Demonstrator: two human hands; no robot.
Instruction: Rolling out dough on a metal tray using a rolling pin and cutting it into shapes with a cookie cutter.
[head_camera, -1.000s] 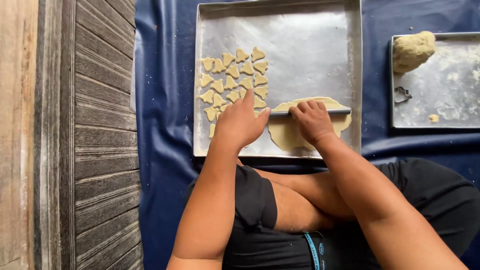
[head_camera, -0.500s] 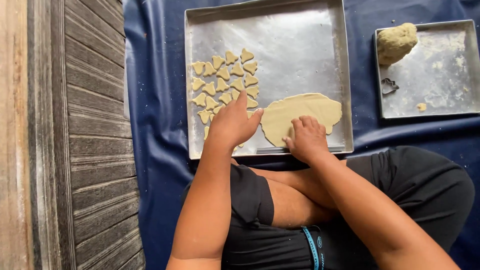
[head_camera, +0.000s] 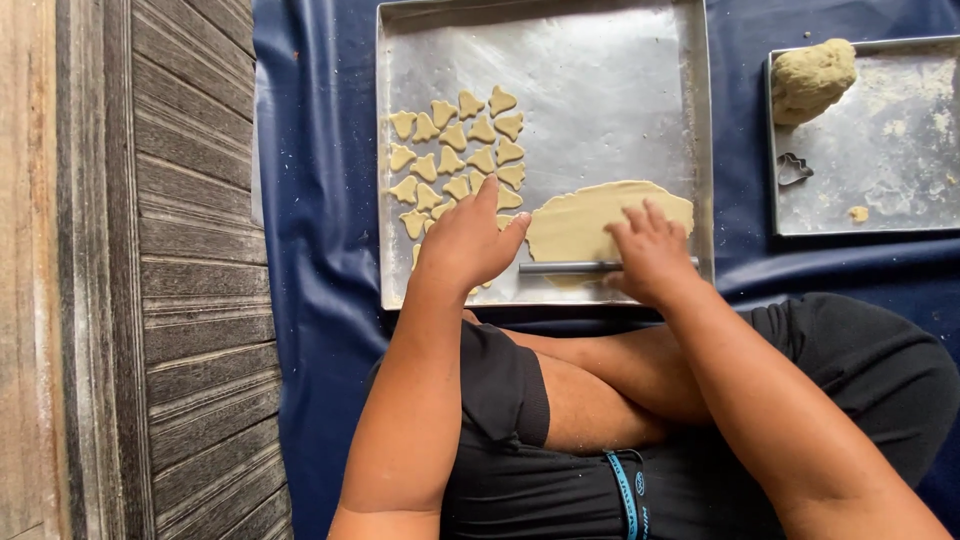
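the metal rolling rod (head_camera: 570, 267) lies crosswise on the tray (head_camera: 600, 60), long axis left-right, over the dough sheet (head_camera: 585, 215). left hand (head_camera: 468, 240) and right hand (head_camera: 650, 255) press flat, fingers spread, on its ends.

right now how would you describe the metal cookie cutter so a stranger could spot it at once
Look at the smaller metal tray at the right, on the blue sheet. A lump of dough sits in its far left corner; just nearer than that lies the cookie cutter, the tray's only hollow metal outline.

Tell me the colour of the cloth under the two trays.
Dark blue cloth, seen clearly in the head view.
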